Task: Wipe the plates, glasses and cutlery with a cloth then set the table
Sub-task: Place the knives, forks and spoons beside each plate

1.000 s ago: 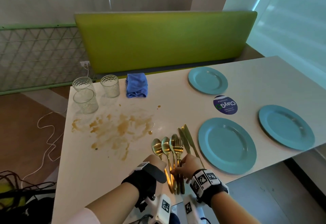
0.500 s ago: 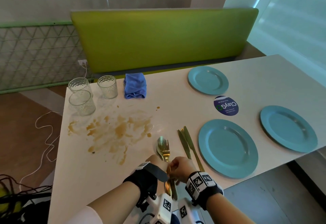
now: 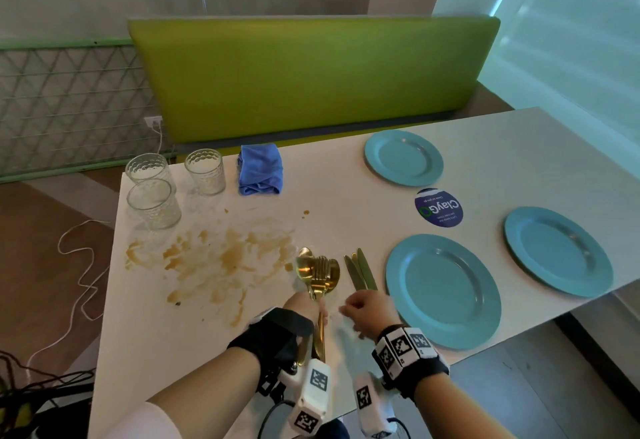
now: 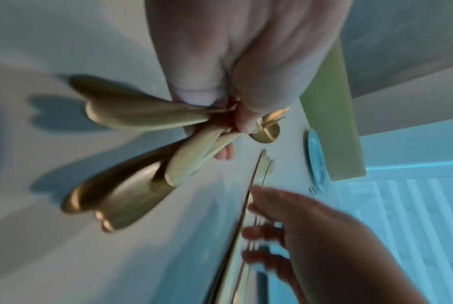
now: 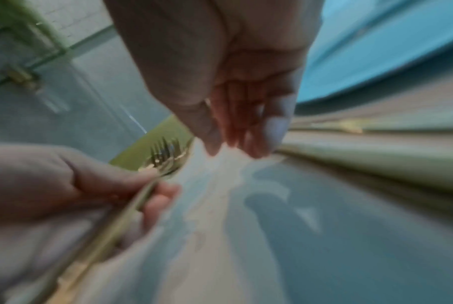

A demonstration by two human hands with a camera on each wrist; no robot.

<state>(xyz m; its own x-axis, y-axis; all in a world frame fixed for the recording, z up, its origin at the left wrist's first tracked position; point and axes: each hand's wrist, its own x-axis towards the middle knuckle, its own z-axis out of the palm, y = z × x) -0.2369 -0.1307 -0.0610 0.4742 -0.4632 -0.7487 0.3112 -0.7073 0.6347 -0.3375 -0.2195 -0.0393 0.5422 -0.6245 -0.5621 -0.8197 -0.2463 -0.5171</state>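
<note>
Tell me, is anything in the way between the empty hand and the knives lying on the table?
Nothing visible blocks it. The right hand, fingers relaxed and empty, hovers at the near ends of the gold knives, with only bare table there. The left hand holds the spoons and forks off to the side.

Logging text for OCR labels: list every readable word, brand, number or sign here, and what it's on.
"ClayGo": round dark blue sticker on the white table, reading upside down from the head view.
Smaller lines on that sticker: too small to read.
Wrist bands: black-and-white square marker patterns only, no words.
Wrist views: no text visible.
</note>
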